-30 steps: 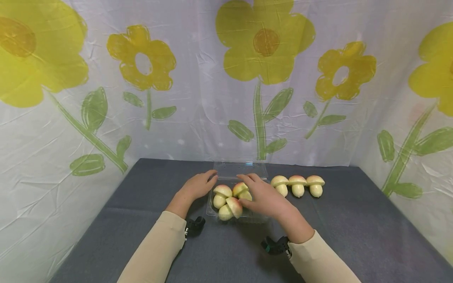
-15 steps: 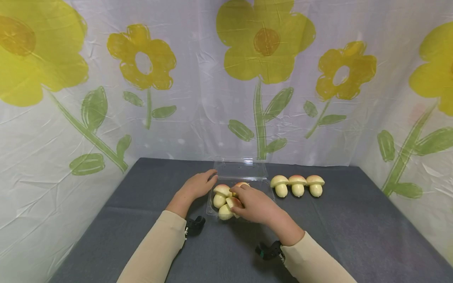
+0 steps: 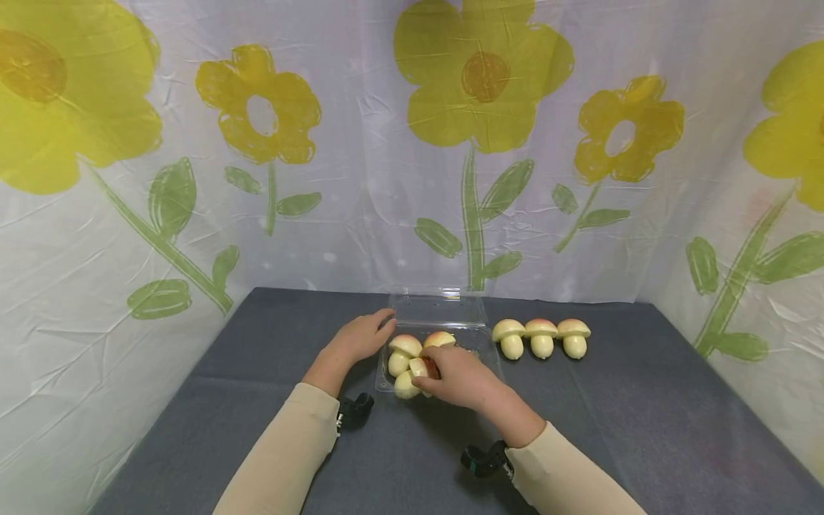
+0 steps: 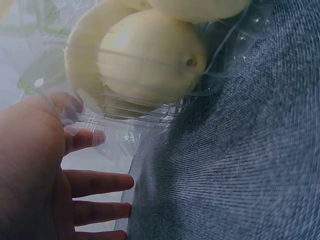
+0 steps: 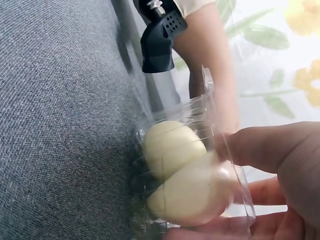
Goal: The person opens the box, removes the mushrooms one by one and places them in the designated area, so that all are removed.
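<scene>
A clear plastic clamshell box [image 3: 383,385] stands in the middle of the table with its lid [image 3: 438,311] raised at the back. Inside lie three pale mushrooms with pink-tinged caps: one at the left [image 3: 403,354], one behind [image 3: 440,340], one in front [image 3: 405,386]. My right hand [image 3: 460,375] reaches into the box and grips the front mushroom by its cap, thumb on the near side; its fingertips are partly hidden. At the box's left rear corner my left hand [image 3: 360,336] touches the plastic, its fingers [image 4: 100,184] extended and spread.
Right of the box, three more mushrooms [image 3: 541,339] stand in a row on the dark grey cloth [image 3: 611,415]. A white curtain [image 3: 360,179] printed with yellow flowers closes off the back and sides. Each wrist carries a black camera mount [image 3: 484,459].
My right hand has moved left and down onto the front mushroom and taken hold of it, turning it slightly leftward. The lid has risen a little. My left hand has stayed put.
</scene>
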`<action>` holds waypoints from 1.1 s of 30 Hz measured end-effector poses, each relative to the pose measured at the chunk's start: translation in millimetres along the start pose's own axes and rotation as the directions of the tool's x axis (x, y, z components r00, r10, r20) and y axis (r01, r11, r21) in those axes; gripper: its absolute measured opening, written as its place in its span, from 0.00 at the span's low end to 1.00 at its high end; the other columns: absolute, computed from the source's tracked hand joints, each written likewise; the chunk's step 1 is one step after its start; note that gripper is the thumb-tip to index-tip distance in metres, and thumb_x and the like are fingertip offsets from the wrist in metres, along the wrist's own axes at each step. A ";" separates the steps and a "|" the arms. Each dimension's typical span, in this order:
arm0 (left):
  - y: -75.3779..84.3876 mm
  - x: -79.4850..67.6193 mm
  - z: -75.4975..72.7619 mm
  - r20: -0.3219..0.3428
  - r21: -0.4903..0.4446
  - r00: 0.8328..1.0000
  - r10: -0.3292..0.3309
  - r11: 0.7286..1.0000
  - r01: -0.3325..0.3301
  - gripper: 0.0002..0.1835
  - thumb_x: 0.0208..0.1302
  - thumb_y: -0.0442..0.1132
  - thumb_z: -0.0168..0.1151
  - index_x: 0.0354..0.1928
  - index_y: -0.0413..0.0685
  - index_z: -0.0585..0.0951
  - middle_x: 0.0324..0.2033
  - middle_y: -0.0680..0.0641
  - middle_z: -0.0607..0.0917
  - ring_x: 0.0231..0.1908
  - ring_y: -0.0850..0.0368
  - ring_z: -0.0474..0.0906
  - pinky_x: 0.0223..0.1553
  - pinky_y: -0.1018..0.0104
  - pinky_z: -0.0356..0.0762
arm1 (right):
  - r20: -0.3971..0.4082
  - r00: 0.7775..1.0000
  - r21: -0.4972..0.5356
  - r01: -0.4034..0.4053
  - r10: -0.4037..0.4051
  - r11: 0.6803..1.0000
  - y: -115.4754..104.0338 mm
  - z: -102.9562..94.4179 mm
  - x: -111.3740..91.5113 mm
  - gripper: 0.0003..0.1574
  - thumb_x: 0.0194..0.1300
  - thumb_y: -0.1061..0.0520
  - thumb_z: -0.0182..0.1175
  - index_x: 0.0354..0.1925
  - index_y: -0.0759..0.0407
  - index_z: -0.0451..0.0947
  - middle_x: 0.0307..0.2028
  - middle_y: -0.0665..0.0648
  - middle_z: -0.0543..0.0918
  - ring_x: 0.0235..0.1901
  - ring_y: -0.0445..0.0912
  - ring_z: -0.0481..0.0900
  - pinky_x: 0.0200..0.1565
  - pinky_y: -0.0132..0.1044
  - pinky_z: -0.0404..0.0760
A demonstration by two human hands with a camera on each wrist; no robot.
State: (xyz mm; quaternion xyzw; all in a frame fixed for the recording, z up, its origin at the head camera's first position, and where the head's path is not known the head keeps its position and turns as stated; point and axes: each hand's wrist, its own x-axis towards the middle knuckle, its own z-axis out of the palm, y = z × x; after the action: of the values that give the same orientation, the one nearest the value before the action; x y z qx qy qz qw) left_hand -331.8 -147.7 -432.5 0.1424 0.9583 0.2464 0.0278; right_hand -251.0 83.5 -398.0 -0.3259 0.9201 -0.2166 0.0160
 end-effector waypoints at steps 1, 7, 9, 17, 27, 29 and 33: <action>-0.1 -0.1 0.0 0.000 0.000 1.000 0.000 1.000 0.000 0.29 0.84 0.54 0.42 0.78 0.50 0.65 0.71 0.40 0.72 0.69 0.37 0.69 0.67 0.36 0.69 | 0.005 1.000 0.014 -0.002 0.002 1.000 0.5 0.5 0.9 0.20 0.72 0.49 0.66 0.52 0.64 0.79 0.27 0.47 0.75 0.24 0.40 0.71 0.27 0.38 0.72; -0.2 0.1 -0.2 -0.001 -0.002 1.000 -0.006 1.000 0.006 0.29 0.84 0.55 0.42 0.78 0.50 0.66 0.71 0.40 0.72 0.69 0.37 0.68 0.67 0.36 0.68 | 0.007 1.000 0.073 -0.010 0.009 0.997 1.5 1.2 2.7 0.21 0.71 0.51 0.67 0.55 0.64 0.79 0.28 0.46 0.76 0.24 0.40 0.73 0.28 0.38 0.74; -0.3 0.3 -0.3 0.000 -0.002 1.000 -0.007 1.000 0.007 0.29 0.84 0.55 0.42 0.78 0.50 0.66 0.71 0.40 0.72 0.69 0.37 0.68 0.67 0.36 0.68 | -0.002 1.000 0.071 -0.009 0.010 0.997 2.4 1.9 3.3 0.21 0.70 0.52 0.66 0.54 0.63 0.79 0.29 0.46 0.76 0.25 0.40 0.73 0.29 0.38 0.75; -2.2 1.7 1.9 0.002 -0.004 1.000 -0.002 1.000 0.002 0.29 0.84 0.54 0.42 0.78 0.50 0.65 0.71 0.40 0.72 0.69 0.37 0.68 0.66 0.36 0.68 | -0.025 0.999 0.040 -0.024 0.025 0.999 3.8 3.0 4.0 0.21 0.64 0.55 0.65 0.53 0.60 0.79 0.31 0.48 0.75 0.29 0.42 0.72 0.31 0.39 0.73; -1.0 0.8 1.9 -0.004 -0.007 1.000 0.002 1.000 -0.002 0.29 0.84 0.54 0.42 0.78 0.50 0.65 0.71 0.40 0.72 0.69 0.37 0.69 0.66 0.36 0.69 | -0.031 0.995 0.013 -0.094 0.094 0.995 3.0 -2.6 1.2 0.25 0.60 0.53 0.65 0.56 0.57 0.79 0.39 0.49 0.79 0.31 0.43 0.74 0.32 0.40 0.76; -0.9 0.5 1.8 -0.003 -0.008 1.000 0.002 1.000 -0.002 0.29 0.84 0.54 0.43 0.78 0.51 0.65 0.71 0.40 0.72 0.69 0.37 0.69 0.66 0.36 0.69 | -0.031 0.994 0.016 -0.102 0.103 0.995 3.9 -4.8 1.3 0.26 0.60 0.53 0.65 0.57 0.57 0.79 0.39 0.49 0.79 0.30 0.43 0.74 0.31 0.40 0.76; -0.6 0.0 1.6 0.001 -0.005 1.000 0.002 1.000 -0.002 0.29 0.84 0.54 0.42 0.78 0.51 0.65 0.71 0.41 0.72 0.69 0.37 0.69 0.66 0.36 0.69 | -0.045 0.995 0.020 -0.093 0.093 0.996 6.2 -8.8 0.8 0.26 0.59 0.54 0.66 0.57 0.57 0.79 0.40 0.49 0.79 0.30 0.43 0.73 0.31 0.40 0.75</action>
State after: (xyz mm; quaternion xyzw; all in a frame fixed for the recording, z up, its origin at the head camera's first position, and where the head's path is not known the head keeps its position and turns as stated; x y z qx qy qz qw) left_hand -331.8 -147.5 -434.2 0.1434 0.9575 0.2489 0.0283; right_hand -256.9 90.7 -392.4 -0.2775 0.9325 -0.2312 0.0078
